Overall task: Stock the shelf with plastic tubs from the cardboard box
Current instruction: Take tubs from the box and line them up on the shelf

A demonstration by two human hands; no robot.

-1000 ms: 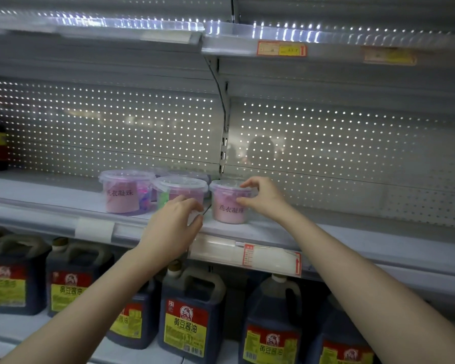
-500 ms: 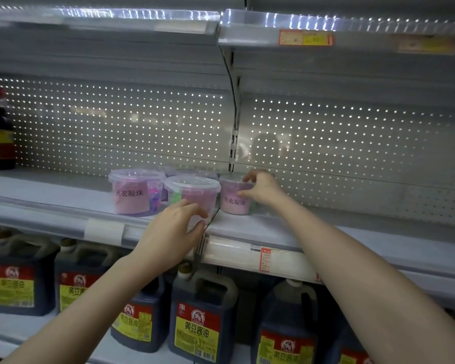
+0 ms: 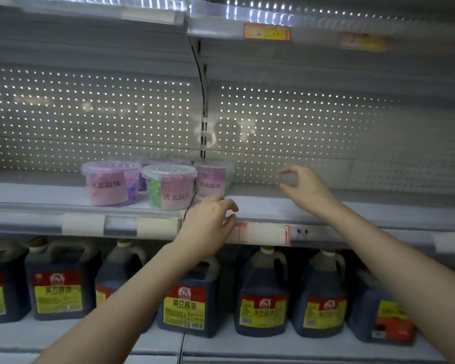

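Note:
Several clear plastic tubs with pink labels stand on the middle shelf (image 3: 273, 203): a left tub (image 3: 109, 183), a front middle tub (image 3: 170, 186) and a right tub (image 3: 213, 178), with more behind them. My left hand (image 3: 208, 224) hovers at the shelf's front edge just right of the middle tub, fingers loosely curled and holding nothing. My right hand (image 3: 304, 189) is over the bare shelf to the right of the tubs, fingers spread and curved, holding nothing. The cardboard box is out of view.
Dark soy sauce jugs (image 3: 264, 295) with yellow labels line the lower shelf. A perforated back panel (image 3: 300, 122) closes the shelf behind. An upper shelf (image 3: 267, 31) with price tags hangs overhead. A vertical upright (image 3: 203, 132) divides the bays.
My right hand has let go of the right tub and moved away to the right. My left hand has drifted right, off the middle tub. The view has shifted right.

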